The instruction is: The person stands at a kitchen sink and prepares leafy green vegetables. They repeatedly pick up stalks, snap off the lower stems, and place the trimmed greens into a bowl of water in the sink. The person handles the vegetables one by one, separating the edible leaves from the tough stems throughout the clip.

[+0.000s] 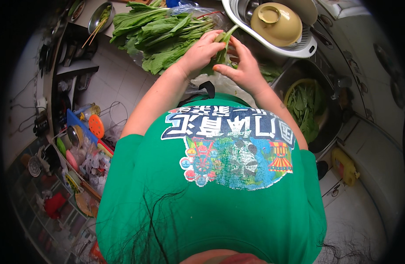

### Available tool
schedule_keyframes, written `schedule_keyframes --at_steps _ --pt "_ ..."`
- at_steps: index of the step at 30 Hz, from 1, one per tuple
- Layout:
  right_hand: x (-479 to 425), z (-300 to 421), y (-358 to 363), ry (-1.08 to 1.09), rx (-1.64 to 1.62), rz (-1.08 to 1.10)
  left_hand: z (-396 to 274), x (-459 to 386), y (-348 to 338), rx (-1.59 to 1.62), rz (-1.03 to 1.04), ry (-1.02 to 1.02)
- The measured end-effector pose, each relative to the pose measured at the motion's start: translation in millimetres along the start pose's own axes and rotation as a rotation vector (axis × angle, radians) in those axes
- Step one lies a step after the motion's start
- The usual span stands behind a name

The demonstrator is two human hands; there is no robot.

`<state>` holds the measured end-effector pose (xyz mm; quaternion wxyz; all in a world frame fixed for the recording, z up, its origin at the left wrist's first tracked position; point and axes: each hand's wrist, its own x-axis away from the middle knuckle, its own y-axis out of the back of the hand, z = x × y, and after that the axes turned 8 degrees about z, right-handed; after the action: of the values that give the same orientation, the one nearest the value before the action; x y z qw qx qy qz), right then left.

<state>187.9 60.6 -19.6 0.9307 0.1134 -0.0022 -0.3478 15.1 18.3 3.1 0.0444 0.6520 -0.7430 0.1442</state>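
My left hand (205, 49) pinches a leafy green stalk (227, 39) between thumb and fingers, its pale stem end pointing up and right. Around the other side of that stalk curves my right hand (245, 66), thumb and fingers spread apart. Its fingertips are beside the leaves; whether they touch is hard to see. A large pile of leafy greens (166, 36) lies to the left of my hands, partly on clear plastic (219, 20). Below the hands, more plastic bag (233, 84) shows. Some loose leaves (270, 72) rest right of my right wrist.
A white plastic basket (271, 49) holding a cream bowl (278, 26) stands at upper right. In the sink (334, 122), a yellow-rimmed basin (289, 89) contains greens. A metal bowl with chopsticks (102, 19) sits upper left. A yellow jug (344, 165) is at right.
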Motion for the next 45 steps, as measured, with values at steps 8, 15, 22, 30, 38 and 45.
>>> schedule_keyframes --at_steps 8,15,22,30,38,45 --pt "33.6 16.5 34.4 0.122 0.285 -0.329 -22.6 4.0 -40.6 0.253 0.345 0.084" --pt "151.7 -11.9 130.8 -0.235 0.846 -0.452 14.6 23.0 24.0 -0.066 0.033 0.105" --pt "166.0 -60.4 132.7 -0.535 0.942 -0.436 73.9 34.9 75.9 -1.070 -0.355 0.165" --pt "23.7 -28.3 13.9 0.249 0.552 -0.068 92.8 39.4 47.5 -1.573 -0.320 0.129" --pt "-45.6 -93.6 -25.3 -0.133 0.729 0.102 95.9 46.9 54.9 -1.507 -0.355 -0.187" --pt "-34.9 -69.3 -9.7 -0.133 0.816 0.170 92.4 53.2 50.2 -1.375 -0.381 -0.145"
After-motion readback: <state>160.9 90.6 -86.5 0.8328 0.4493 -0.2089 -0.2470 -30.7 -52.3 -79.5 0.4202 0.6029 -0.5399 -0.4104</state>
